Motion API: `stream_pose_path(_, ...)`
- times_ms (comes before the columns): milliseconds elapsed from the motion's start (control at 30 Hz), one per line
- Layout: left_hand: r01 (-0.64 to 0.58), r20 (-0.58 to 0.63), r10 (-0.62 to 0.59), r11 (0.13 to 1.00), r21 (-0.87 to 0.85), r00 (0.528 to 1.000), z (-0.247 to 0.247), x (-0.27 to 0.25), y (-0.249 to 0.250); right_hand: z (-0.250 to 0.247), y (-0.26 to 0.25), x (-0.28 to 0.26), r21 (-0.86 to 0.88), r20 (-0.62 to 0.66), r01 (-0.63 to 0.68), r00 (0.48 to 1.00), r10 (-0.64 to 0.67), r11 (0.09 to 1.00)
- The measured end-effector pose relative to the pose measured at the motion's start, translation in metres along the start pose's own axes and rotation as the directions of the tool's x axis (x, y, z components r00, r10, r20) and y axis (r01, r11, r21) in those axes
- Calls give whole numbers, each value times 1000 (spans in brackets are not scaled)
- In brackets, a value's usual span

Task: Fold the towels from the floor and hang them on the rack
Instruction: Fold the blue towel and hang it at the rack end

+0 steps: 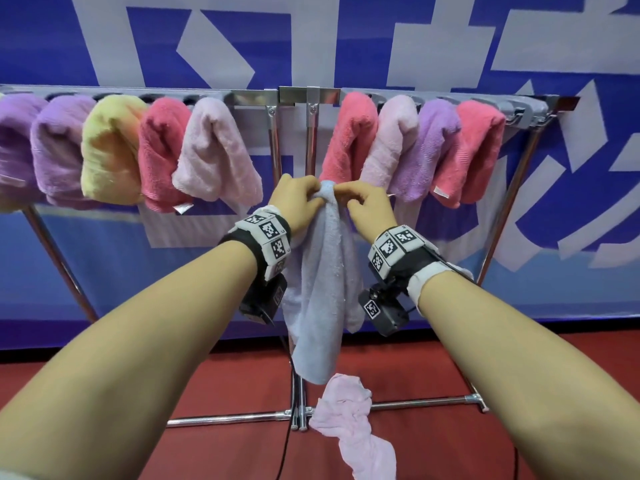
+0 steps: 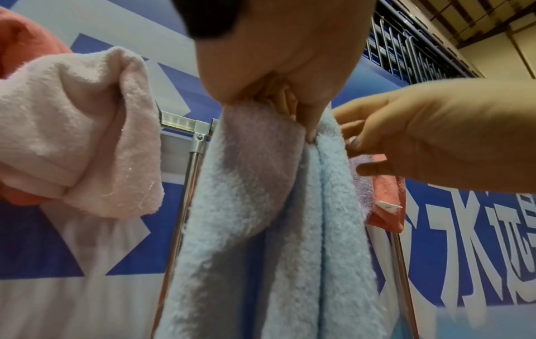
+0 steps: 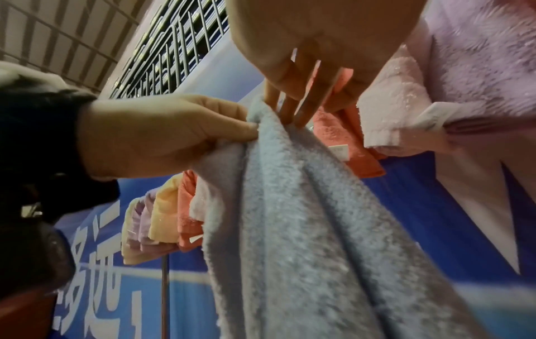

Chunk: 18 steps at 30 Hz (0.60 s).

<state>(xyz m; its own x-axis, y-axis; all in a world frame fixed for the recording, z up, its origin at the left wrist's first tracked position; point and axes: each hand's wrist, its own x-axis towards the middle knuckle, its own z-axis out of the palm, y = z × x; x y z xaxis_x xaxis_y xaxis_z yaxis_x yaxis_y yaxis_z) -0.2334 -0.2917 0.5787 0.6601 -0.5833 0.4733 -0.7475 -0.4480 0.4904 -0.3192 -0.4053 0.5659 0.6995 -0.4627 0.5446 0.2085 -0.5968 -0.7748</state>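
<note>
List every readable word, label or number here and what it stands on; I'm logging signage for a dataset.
"水": white, on the blue banner, left wrist view; its neighbours are cut off.
"多": white, same banner, right wrist view; the next character is unclear.
Head view: the banner's big white strokes are cropped and unreadable.
Towel tag: blurred, unreadable.
Wrist markers: coded squares, no words.

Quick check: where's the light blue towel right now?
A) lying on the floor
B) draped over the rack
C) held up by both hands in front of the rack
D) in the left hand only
C: the left hand and right hand both pinch the top of the blue towel, which hangs free in front of the rack; only a pink towel is on the floor.
</note>
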Motion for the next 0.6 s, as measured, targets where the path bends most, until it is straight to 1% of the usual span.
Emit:
stream_pose_path(33, 19, -9, -19, 1000, -23, 1000, 0, 0, -1, 0, 6, -1, -31, -25, -5, 1000, 5, 999)
stream_pose_path(100, 39, -25, -40, 998, -55, 999, -1, 2, 0, 0, 14, -6, -75, -40, -60, 998, 57, 995)
stream_pose_path(200, 60, -69, -71, 986, -157, 995, -9, 5, 5, 3, 21, -16, -216, 54, -140, 987, 155, 966)
stream_pose_path(267, 72, -69, -89, 973, -218, 994, -13, 5, 8, 4, 24, -19, -282, 81, -133, 983, 162, 950)
stream_pose_path(333, 78, -66, -97, 966, -248, 993, -16, 3, 7, 4, 24, -17, -243, 52, -94, 993, 110, 966)
stream_pose_path(367, 75, -66, -94, 967, -242, 993, -17, 1, 7, 5, 24, -14, -194, 12, -90, 995, 94, 977)
stream_pose_path(400, 72, -60, -86, 976, -207, 994, -18, -1, 6, 5, 23, -11, -137, -31, -93, 995, 90, 986)
stream_pose_path(467, 86, -12, -87, 993, -81, 996, -17, -6, 3, 5, 15, -5, -70, -92, -106, 991, 99, 992)
stream_pose_path(533, 70, 10, -70, 997, -12, 998, -14, -11, -3, 6, 10, 0, -62, -107, -92, 991, 85, 994)
stream_pose_path(600, 108, 43, -106, 993, -52, 993, -12, -16, -4, 9, 4, 1, -123, -108, -91, 991, 78, 988)
